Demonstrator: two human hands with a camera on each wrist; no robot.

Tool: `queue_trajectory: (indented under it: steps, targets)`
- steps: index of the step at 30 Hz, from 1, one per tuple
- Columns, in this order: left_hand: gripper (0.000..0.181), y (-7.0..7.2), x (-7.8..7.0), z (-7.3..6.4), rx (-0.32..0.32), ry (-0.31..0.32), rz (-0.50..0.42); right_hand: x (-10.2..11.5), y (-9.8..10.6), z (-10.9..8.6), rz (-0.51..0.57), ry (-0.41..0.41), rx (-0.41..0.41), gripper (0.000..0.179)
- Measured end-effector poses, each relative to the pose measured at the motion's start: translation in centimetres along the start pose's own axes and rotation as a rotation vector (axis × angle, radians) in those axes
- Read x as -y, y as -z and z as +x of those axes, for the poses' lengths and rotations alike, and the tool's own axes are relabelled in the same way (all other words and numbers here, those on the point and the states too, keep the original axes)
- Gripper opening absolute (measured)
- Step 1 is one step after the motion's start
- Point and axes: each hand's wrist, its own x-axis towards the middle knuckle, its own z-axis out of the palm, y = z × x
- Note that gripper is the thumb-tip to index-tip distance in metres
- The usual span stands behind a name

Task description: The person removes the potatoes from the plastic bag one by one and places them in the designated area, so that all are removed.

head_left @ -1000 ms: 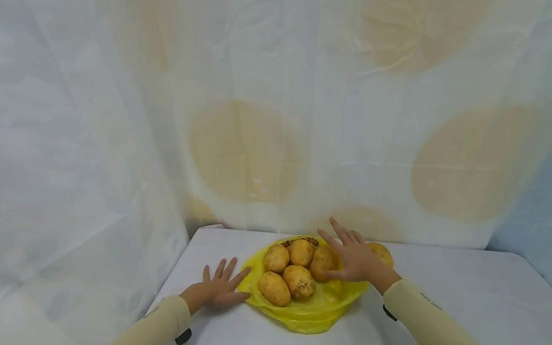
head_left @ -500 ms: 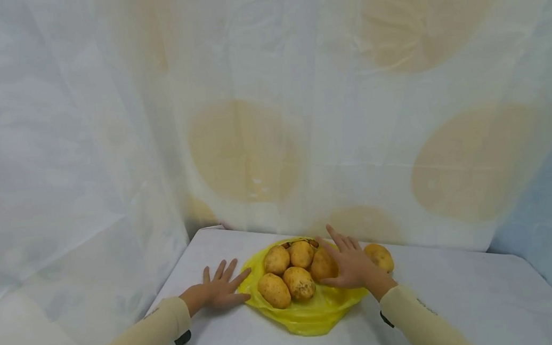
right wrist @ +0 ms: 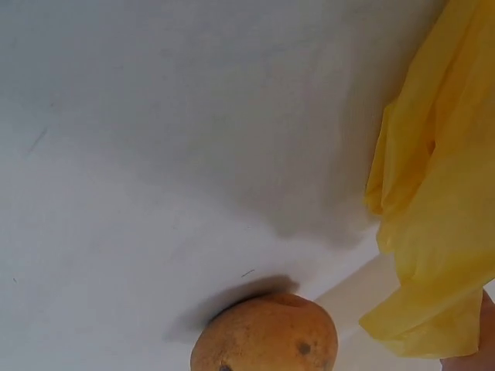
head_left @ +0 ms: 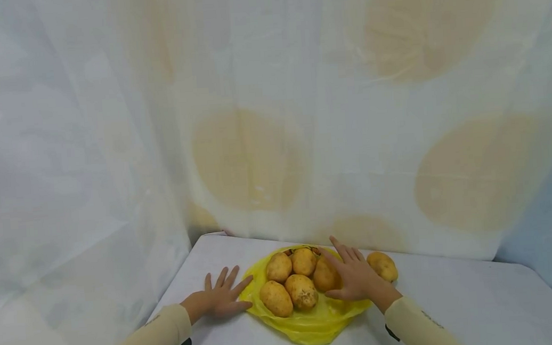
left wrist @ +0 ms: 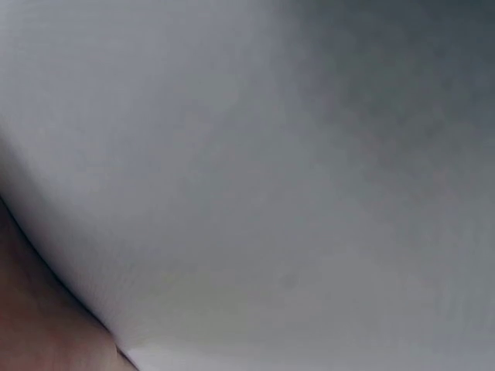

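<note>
On a yellow plastic bag (head_left: pixel 315 324) several potatoes (head_left: pixel 301 291) lie grouped together. My left hand (head_left: pixel 221 299) lies with spread fingers at the bag's left edge. Over the bag's right side is my right hand (head_left: pixel 357 276), fingers extended and spread, its thumb side next to the rightmost potato (head_left: pixel 326 274) on the bag. That hand partly covers this potato; whether it touches it I cannot tell. To the right, off the bag, a single potato (head_left: pixel 382 266) sits on the table. The right wrist view shows the bag's crumpled edge (right wrist: pixel 441 178) and a potato (right wrist: pixel 267 340).
A white-covered table (head_left: pixel 448 299) carries everything. Behind it hangs a pale curtain (head_left: pixel 350 135) with large tan spots, and another white sheet (head_left: pixel 89 180) hangs at the left. Some small brown items at the bag's far edge are too small to tell.
My right hand has shifted slightly left and nearer, uncovering more of the potato off the bag. The whole head view has tilted up a little. My left hand stays at the bag's edge.
</note>
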Motion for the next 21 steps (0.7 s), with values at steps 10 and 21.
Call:
queue_trajectory:
  steps: [10,21]
  targets:
    - [0.089,-0.5,0.5,0.3,0.036,-0.011,-0.02,0.5,-0.3,0.1,0.043,0.002,0.041,0.104]
    - [0.088,-0.9,0.8,1.4,0.022,0.022,-0.006,0.5,-0.4,0.2,0.035,0.004,0.031,0.103]
